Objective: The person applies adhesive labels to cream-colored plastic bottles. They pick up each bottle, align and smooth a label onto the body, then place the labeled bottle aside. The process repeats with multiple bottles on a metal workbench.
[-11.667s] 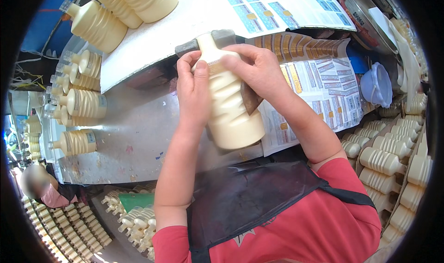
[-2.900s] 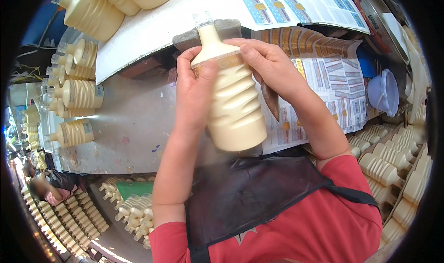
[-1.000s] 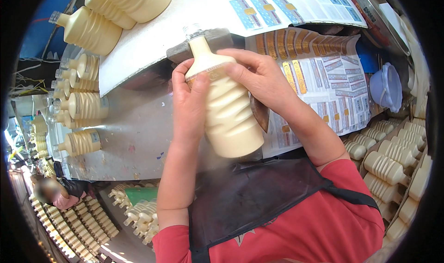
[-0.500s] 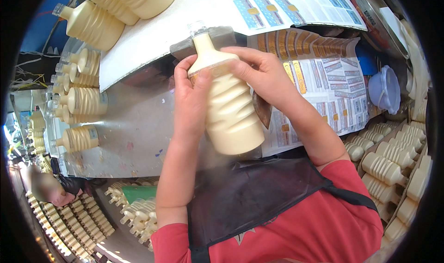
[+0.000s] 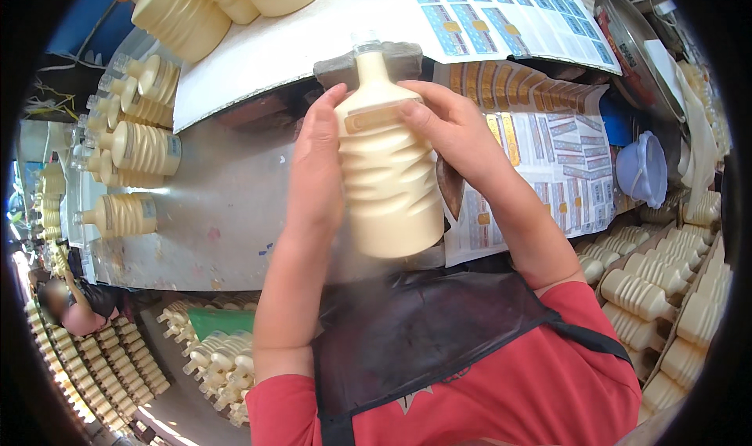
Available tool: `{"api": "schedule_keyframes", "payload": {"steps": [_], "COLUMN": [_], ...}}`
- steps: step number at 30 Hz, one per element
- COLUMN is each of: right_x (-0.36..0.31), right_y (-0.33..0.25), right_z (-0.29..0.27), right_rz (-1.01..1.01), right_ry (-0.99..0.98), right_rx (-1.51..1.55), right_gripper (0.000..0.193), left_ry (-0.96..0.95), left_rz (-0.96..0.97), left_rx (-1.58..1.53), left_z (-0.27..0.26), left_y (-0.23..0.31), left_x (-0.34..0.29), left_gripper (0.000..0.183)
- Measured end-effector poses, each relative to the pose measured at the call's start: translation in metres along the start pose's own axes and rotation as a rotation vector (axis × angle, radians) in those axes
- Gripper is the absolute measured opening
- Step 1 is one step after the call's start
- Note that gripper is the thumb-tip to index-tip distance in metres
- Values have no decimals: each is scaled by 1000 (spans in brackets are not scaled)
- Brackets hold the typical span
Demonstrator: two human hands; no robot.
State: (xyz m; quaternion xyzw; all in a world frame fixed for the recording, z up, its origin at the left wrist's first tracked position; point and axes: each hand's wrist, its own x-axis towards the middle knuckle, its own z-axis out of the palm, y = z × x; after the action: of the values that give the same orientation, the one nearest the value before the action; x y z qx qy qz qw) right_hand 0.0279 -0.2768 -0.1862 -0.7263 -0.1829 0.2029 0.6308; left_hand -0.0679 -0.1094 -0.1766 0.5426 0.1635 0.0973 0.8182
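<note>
A cream bottle (image 5: 392,211) with a ridged body and a clear neck end lies in front of me, its neck pointing away. Across its shoulder runs a narrow brownish label (image 5: 370,118). My left hand (image 5: 316,156) cups the bottle's left side, with its thumb off the label and some fingers hidden. On the other side my right hand (image 5: 453,128) grips the shoulder, the thumb pressed on the label's right end. Behind the neck is a dark grey block (image 5: 337,71).
Label sheets (image 5: 564,156) cover the table (image 5: 219,226) at right; more sheets lie on a white board (image 5: 352,23). Several bottles stand at left (image 5: 125,215). A lilac bucket (image 5: 644,168) hangs at right. Bottle rows (image 5: 642,293) fill both sides below. Another person (image 5: 82,309) is at far left.
My left thumb has lifted off the label and moved to the bottle's side. The bottle has turned more upright in view, showing the label. The whole view has shifted slightly.
</note>
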Motion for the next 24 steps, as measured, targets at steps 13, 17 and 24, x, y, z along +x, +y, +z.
{"api": "schedule_keyframes", "payload": {"steps": [13, 17, 24], "right_x": [-4, -4, -5], "right_y": [-11, -6, -14], "right_z": [2, 6, 5], "right_rz": [56, 50, 69], "right_ry": [-39, 19, -10], "right_rx": [31, 108, 95], "right_gripper": [50, 54, 53], "left_ry": [-38, -64, 48], "left_rz": [48, 68, 4], "left_rx": [-46, -59, -104], "left_z": [-11, -13, -22], "left_y": [-16, -17, -23], "left_x": [12, 12, 9], "left_gripper": [34, 34, 39]}}
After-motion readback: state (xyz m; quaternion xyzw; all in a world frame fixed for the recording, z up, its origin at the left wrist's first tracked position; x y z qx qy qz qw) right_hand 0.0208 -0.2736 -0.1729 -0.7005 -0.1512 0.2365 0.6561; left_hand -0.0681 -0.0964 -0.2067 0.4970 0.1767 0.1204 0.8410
